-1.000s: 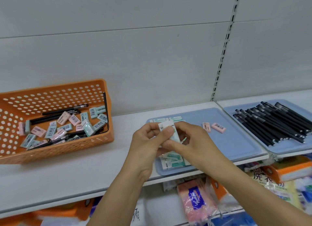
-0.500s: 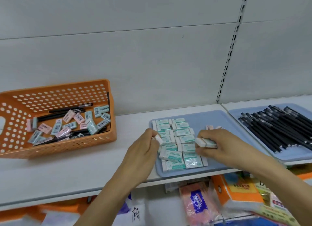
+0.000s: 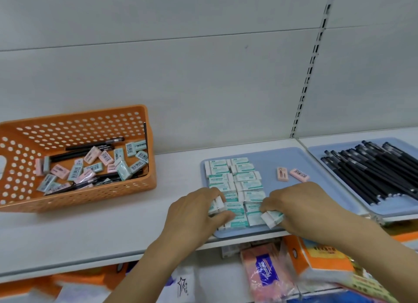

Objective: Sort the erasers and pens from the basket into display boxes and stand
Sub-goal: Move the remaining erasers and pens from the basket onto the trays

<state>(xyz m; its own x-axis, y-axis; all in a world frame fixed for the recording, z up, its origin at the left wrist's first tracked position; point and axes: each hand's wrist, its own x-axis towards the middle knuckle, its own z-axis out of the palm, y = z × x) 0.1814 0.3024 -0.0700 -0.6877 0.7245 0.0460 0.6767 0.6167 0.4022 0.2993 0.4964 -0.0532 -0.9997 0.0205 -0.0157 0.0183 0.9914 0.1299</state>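
L hand (image 3: 194,214) & R hand (image 3: 300,209) each pinch 1 green eraser, long axes slanting. 2 pink erasers (image 3: 291,174) on blue tray (image 3: 316,189).

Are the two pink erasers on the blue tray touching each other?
Apart. The head view shows bare blue tray between the two pink erasers.

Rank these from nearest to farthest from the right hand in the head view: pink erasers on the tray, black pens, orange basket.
From the right hand:
1. Pink erasers, just beyond it on the same blue tray.
2. Black pens, on the tray to its right.
3. Orange basket, far left on the shelf.
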